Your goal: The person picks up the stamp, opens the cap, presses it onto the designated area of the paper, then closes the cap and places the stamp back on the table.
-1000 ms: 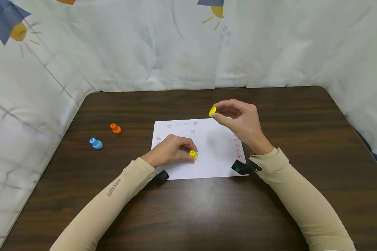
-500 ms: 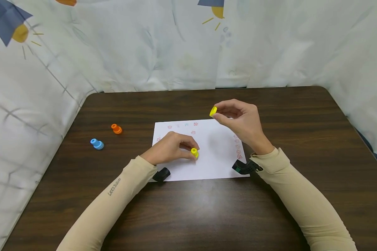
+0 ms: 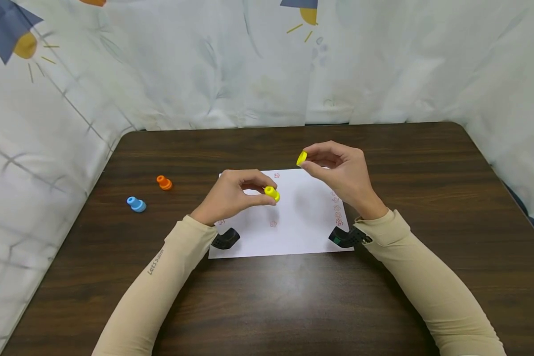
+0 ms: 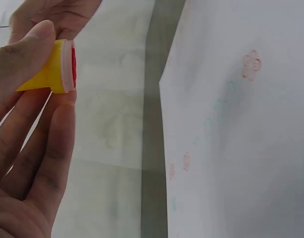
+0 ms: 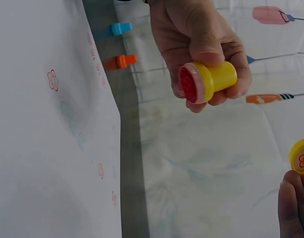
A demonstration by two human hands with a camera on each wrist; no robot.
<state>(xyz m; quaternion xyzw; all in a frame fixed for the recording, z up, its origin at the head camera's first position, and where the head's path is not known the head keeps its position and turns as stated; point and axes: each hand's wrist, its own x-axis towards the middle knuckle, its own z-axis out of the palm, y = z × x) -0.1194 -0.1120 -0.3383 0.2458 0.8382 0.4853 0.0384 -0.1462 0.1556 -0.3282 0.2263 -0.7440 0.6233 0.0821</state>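
1. The left hand [image 3: 231,195] is lifted above the sheet of paper [image 3: 293,232] and pinches a yellow stamp [image 3: 272,193] between the thumb and the curled fingers. The stamp is not touching the paper.
2. The long axis of this stamp lies almost level. In the right wrist view its red printing face [image 5: 188,83] points sideways, toward the other hand, not down to the paper.
3. The right hand [image 3: 338,170] is held above the far right part of the paper. Its thumb and fingertips pinch a small yellow cap [image 3: 301,157]; in the right wrist view the cap [image 5: 301,157] shows a flower picture on it.
4. The cap is to the right of the stamp and a little farther from the person. The two are near but apart, with open air between them. The open side of the cap seems to look toward the stamp, but I cannot tell this for sure.
5. The stamp face and the cap are not yet on one line: the cap sits higher in the head view, so one hand must come toward the other.
6. An orange stamp [image 3: 163,182] and a blue stamp [image 3: 136,203] lie on the table [image 3: 267,306] well to the left; the left hand is nearer to them.
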